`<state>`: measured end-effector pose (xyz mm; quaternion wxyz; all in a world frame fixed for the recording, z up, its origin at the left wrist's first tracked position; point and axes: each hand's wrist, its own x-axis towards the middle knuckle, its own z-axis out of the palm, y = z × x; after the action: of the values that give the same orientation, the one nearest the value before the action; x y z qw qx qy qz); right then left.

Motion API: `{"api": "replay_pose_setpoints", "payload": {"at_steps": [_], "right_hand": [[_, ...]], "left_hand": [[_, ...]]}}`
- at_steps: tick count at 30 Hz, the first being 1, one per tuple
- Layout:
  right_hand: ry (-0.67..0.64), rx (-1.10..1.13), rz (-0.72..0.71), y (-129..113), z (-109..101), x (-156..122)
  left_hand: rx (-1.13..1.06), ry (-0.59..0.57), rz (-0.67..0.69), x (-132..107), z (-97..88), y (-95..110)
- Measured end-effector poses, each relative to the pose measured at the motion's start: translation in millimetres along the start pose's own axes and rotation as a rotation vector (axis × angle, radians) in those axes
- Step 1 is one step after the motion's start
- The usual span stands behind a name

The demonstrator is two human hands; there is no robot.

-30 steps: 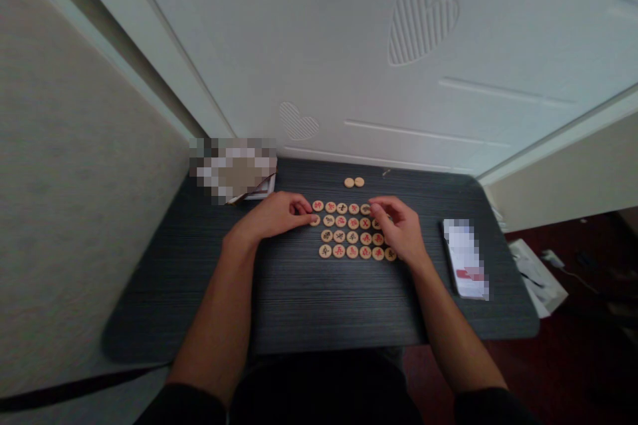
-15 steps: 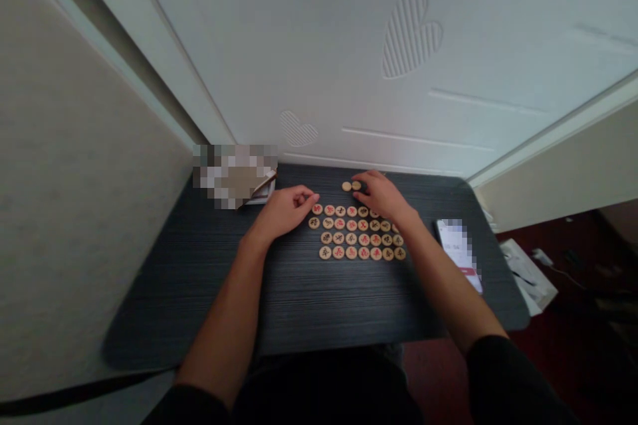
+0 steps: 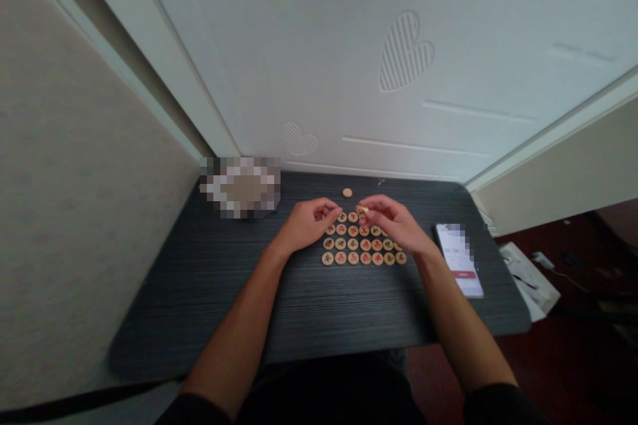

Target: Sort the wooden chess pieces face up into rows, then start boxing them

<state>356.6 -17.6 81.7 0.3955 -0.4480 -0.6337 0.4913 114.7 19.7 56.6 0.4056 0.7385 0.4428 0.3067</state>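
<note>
Round wooden Chinese chess pieces [image 3: 353, 244] with red and black characters lie in several neat rows on the dark table. My right hand [image 3: 397, 222] pinches one chess piece [image 3: 363, 210] between thumb and fingers, tilted and raised above the top row. Over the left end of that row is my left hand [image 3: 312, 222], its fingers curled and thumb near the index finger. Its fingertips are beside a black-marked piece [image 3: 341, 217]; whether anything is in them is hidden. One piece with no visible marking [image 3: 347, 192] lies alone beyond the rows.
A phone [image 3: 461, 262] with a lit screen lies at the right of the dark table [image 3: 209, 299]. At the back left corner sits a blurred-out pile [image 3: 242, 187]. A white panel with hearts [image 3: 406, 53] rises behind the table. A white box [image 3: 531, 282] is beyond the right edge.
My right hand has picked up one of the two pieces behind the rows and brought it nearer, over the top row. My left hand has shifted right, covering the row's left end.
</note>
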Motion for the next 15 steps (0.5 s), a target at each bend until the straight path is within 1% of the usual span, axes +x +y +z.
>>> {"api": "replay_pose_setpoints", "payload": {"at_steps": [2, 4, 8, 15], "right_hand": [[0.031, 0.118, 0.042, 3, 9, -10], [0.070, 0.189, 0.064, 9, 16, -14], [0.104, 0.222, 0.051, 14, 26, -13], [0.194, 0.147, 0.023, 15, 38, -19]], "left_hand": [[-0.103, -0.060, 0.001, -1, 6.3, 6], [-0.186, -0.116, 0.001, -2, 11.8, 11], [-0.240, -0.188, 0.009, -4, 17.9, 17], [-0.174, -0.170, -0.005, -4, 20.7, 20]]}}
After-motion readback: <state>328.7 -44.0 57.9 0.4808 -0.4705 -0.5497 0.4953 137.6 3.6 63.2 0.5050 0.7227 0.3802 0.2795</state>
